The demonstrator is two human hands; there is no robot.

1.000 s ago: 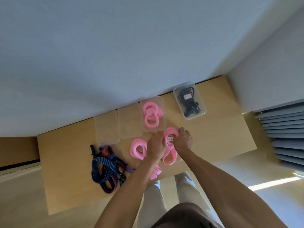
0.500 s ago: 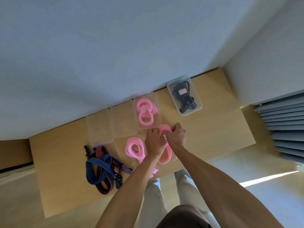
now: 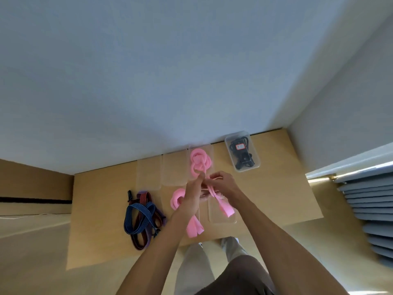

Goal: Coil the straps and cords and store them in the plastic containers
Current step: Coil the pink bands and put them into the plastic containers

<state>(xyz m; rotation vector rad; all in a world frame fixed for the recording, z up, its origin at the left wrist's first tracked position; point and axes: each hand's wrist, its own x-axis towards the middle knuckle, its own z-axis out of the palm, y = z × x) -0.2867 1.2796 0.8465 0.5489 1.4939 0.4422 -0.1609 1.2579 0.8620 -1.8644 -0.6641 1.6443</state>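
Note:
My left hand (image 3: 192,195) and my right hand (image 3: 224,184) meet over the table and both hold a pink strap (image 3: 223,204), whose loop hangs down toward me. A second pink strap end (image 3: 194,227) dangles below my left wrist. A coiled pink strap (image 3: 177,198) lies just left of my left hand. Behind my hands a clear container (image 3: 210,149) holds coiled pink straps (image 3: 200,161). Two clear containers (image 3: 173,172) stand left of it. Another clear container (image 3: 221,218) lies under the held strap.
A clear container (image 3: 256,165) with black cords (image 3: 241,156) stands at the back right. A tangle of blue, red and purple straps (image 3: 141,216) lies at the left on the wooden table (image 3: 276,199). The wall rises right behind the containers. Grey slats are at the far right.
Both hands have lifted the pink strap off the table and pulled it up between them; its loop now hangs free. The camera has tilted, shifting the scene.

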